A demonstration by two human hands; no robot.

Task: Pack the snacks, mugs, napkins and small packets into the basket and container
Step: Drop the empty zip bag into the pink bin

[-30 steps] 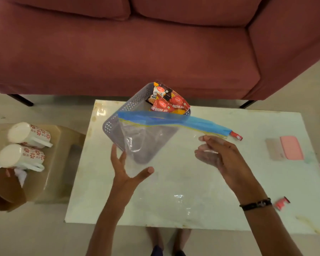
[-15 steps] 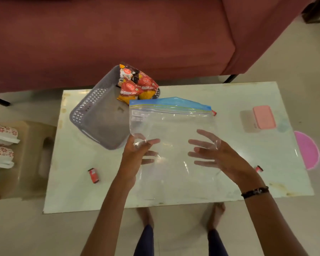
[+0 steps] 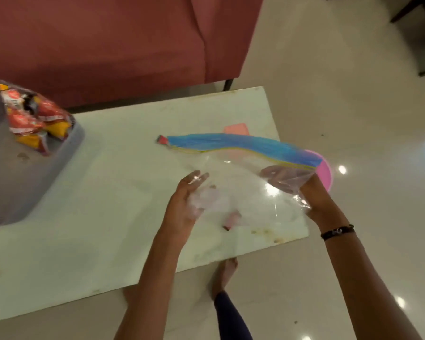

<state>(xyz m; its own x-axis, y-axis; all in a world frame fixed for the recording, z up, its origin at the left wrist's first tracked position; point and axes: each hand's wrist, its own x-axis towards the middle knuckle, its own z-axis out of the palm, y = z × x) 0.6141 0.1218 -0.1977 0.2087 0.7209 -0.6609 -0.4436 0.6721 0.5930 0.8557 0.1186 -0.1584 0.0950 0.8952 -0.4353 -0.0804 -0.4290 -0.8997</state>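
A clear zip bag [image 3: 245, 192] with a blue and yellow seal and a red slider [image 3: 161, 139] hangs over the right end of the white table [image 3: 108, 217]. My right hand [image 3: 314, 195] grips the bag's right edge, its fingers showing through the plastic. My left hand [image 3: 185, 204] touches the bag's left side with straight fingers. A grey basket [image 3: 66, 148] at the left holds red and yellow snack packets [image 3: 32, 119]. A small red packet [image 3: 231, 220] lies on the table beneath the bag.
A pink container lid [image 3: 236, 128] lies on the table behind the bag. A pink round object [image 3: 326, 173] shows on the floor past the table's right edge. The maroon sofa [image 3: 108, 45] stands behind the table. My feet are below the near edge.
The view has swung to the right. The bag went from upright in front of the basket to tilted over the table's right end, and my right hand now grips its edge.
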